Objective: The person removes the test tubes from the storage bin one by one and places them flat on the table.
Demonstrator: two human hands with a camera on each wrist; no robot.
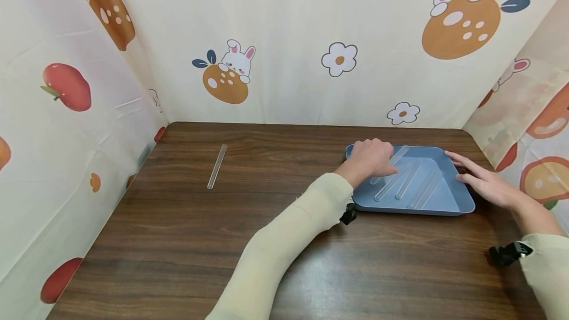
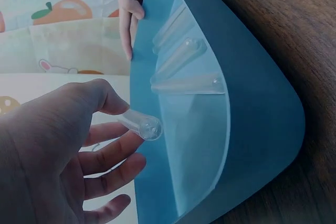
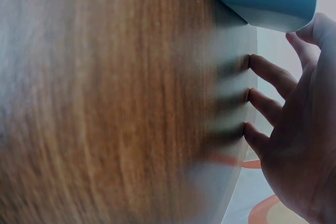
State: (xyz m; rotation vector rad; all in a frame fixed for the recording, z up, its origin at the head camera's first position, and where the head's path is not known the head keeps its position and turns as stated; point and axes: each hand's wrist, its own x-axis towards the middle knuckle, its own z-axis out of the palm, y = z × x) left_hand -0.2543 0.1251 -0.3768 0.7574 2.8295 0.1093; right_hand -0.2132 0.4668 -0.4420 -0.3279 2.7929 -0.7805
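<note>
At left on the tabletop (image 1: 186, 241), a lone tube (image 1: 217, 167), clear and slim, lying aslant, untouched and well apart from the rest. Farther right, over the left part of a blue tray (image 1: 453, 199), the left hand (image 1: 372, 157), closed in a light pinch round a second tube (image 2: 144, 124); held between thumb and fingers, probably because of so narrow and smooth a barrel, with one end left free beyond the thumb. On the tray's floor, more tubes (image 1: 406, 181), side by side and tilted much the same way, presumably for lying flat without rolling far. At the right end, the right hand (image 1: 486, 184), gripping no tube, with loosely extended fingers at the tray's side and rim, likely as a brace against sliding. Seen plainly only from the left wrist: the pinch itself, hidden in the head view behind the back of the hand. Seen only from the right wrist: thumb and forefinger at the tray's outer corner, and the other fingertips down by the tabletop. Seen only from the head: the lone tube. Impossible to tell from any view: contact, if any, between the held tube and the tray's floor.
</note>
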